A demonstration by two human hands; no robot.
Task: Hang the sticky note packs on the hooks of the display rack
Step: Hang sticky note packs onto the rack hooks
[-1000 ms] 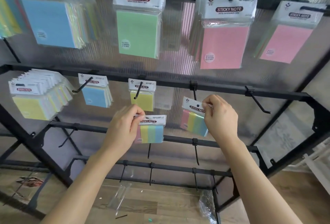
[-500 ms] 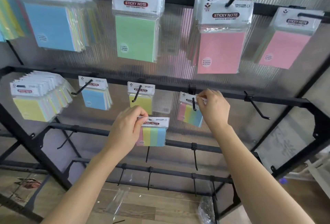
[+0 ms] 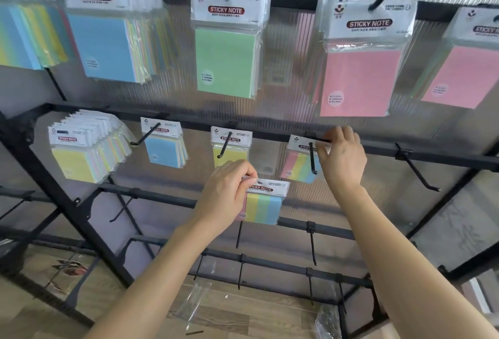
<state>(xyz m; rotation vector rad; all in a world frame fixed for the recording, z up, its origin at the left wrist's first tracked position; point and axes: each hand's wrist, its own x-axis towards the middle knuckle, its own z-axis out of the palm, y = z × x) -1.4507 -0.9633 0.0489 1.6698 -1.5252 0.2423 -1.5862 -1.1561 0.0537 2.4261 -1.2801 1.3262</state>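
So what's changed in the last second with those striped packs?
The right hand lifted its striped pack onto the middle-row hook and slid it back toward the bar, still pinching it. The left hand still holds the second striped pack below; the other hung packs are unchanged.

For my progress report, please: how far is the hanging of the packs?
Done: packs hang on the top row, like the green pack, and on three middle hooks, like the blue pack. In hand: the right hand pinches a striped pack threaded on the fourth hook. Left: the second striped pack in the left hand; an empty hook waits farther right.
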